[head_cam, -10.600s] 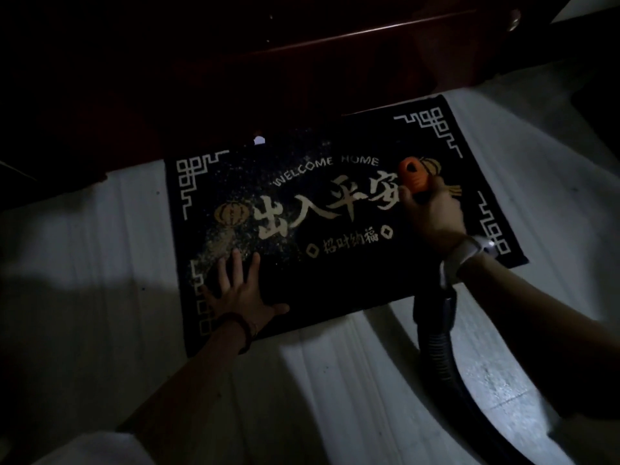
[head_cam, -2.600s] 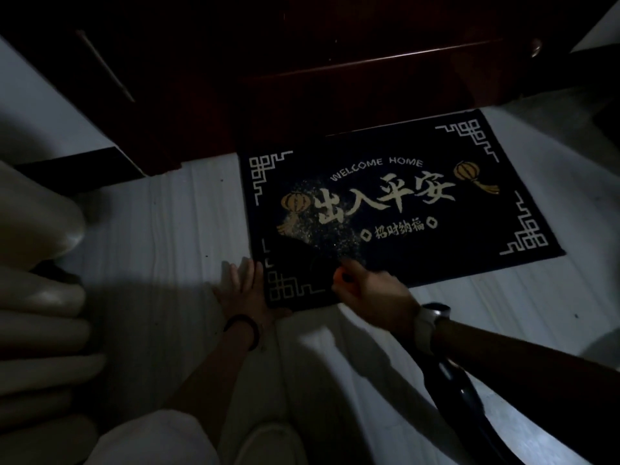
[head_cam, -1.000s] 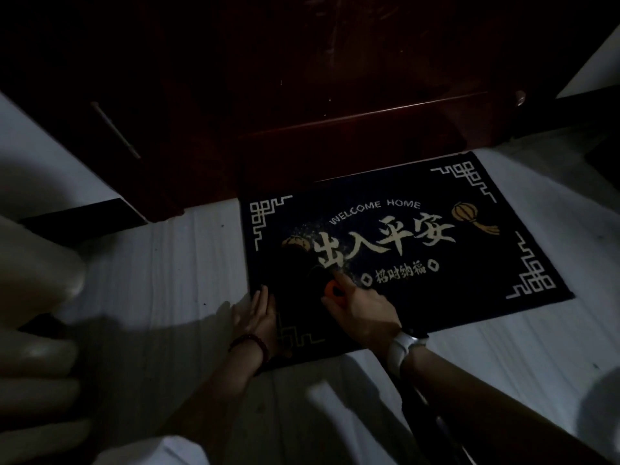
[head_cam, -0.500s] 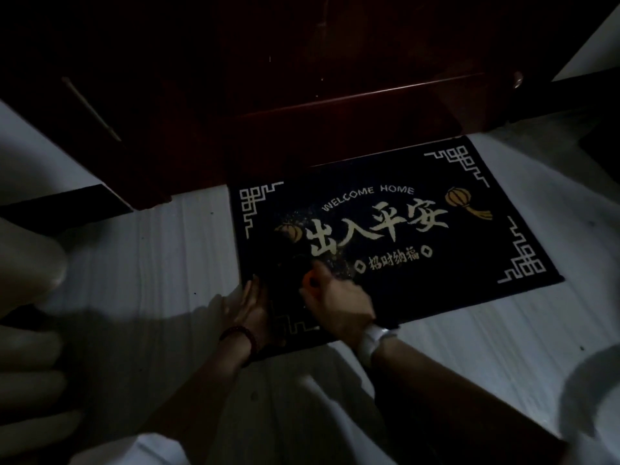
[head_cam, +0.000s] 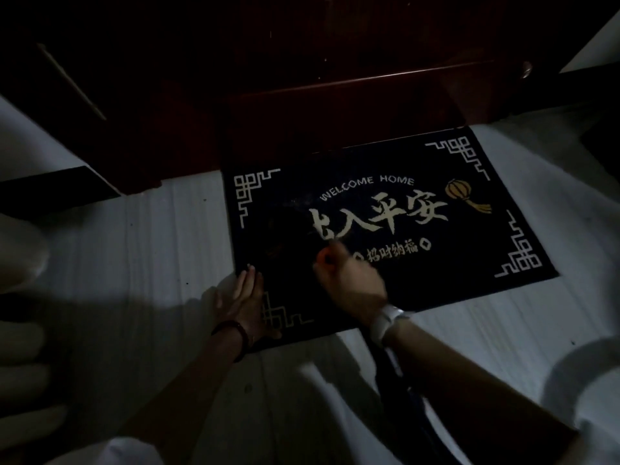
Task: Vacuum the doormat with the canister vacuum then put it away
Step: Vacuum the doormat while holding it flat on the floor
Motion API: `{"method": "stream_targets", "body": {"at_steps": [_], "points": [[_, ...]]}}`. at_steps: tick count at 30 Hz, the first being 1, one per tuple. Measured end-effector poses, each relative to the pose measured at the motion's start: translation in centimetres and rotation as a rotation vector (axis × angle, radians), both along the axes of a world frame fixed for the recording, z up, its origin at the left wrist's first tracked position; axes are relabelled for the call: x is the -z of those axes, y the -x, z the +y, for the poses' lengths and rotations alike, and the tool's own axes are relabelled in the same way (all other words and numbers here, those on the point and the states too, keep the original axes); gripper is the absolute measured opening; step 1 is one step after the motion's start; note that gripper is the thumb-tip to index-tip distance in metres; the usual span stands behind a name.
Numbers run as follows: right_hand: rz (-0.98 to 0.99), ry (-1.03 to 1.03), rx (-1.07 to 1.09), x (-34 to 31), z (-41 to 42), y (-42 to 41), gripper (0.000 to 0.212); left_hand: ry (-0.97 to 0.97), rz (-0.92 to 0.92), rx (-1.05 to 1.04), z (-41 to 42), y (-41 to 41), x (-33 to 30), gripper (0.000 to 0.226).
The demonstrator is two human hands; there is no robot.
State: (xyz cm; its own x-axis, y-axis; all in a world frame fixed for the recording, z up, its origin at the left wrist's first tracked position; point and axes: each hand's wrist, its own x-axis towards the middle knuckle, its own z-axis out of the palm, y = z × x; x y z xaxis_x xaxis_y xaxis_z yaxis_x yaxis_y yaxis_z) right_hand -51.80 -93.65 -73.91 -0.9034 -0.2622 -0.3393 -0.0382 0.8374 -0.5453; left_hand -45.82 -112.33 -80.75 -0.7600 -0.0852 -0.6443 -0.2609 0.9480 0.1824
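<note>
A black doormat (head_cam: 469,243) with gold lettering and corner patterns lies on the pale floor before a dark door. My left hand (head_cam: 243,298) lies flat with straight fingers on the mat's near left edge. My right hand (head_cam: 352,281) grips the vacuum nozzle over the mat's left half; only a bit of orange shows at my fingertips, and the nozzle's tip is lost in shadow. The dark vacuum hose (head_cam: 399,377) runs back under my right forearm. The canister is out of view.
A dark red wooden door (head_cam: 335,105) and frame stand just behind the mat. Pale rounded shapes (head_cam: 20,256) sit at the far left edge. White wall sections show at the upper left and upper right. Heavy shadow covers the near floor.
Over ten seconds my right hand brought the nozzle from the mat's right side to its left. In the last half second it shifted slightly; my left hand stayed on the mat's edge.
</note>
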Motion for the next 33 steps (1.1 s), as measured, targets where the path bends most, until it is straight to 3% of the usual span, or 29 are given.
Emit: {"method": "stream_targets", "body": {"at_steps": [4, 11, 16, 21, 28, 33], "points": [[-0.043, -0.002, -0.031, -0.8, -0.8, -0.1, 0.049, 0.008, 0.027, -0.013, 0.2, 0.2, -0.3, 0.129], [-0.057, -0.003, 0.176, -1.6, 4.7, 3.0, 0.052, 0.079, -0.016, 0.0, 0.5, 1.0, -0.8, 0.121], [-0.086, 0.099, 0.166, -0.8, 5.3, 1.3, 0.06, 0.114, 0.05, -0.004, 0.8, 1.4, -0.7, 0.105], [-0.226, 0.193, 0.206, -0.3, 6.5, -0.8, 0.054, 0.105, 0.073, -0.03, 1.0, 1.0, -0.5, 0.11], [-0.036, 0.101, 0.23, -0.4, 4.7, 1.9, 0.045, 0.018, 0.002, -0.036, 0.7, 1.0, -0.3, 0.115], [-0.052, 0.099, 0.191, -0.2, 1.1, 2.7, 0.046, 0.042, -0.03, -0.025, 1.0, 1.4, -0.3, 0.112]]}}
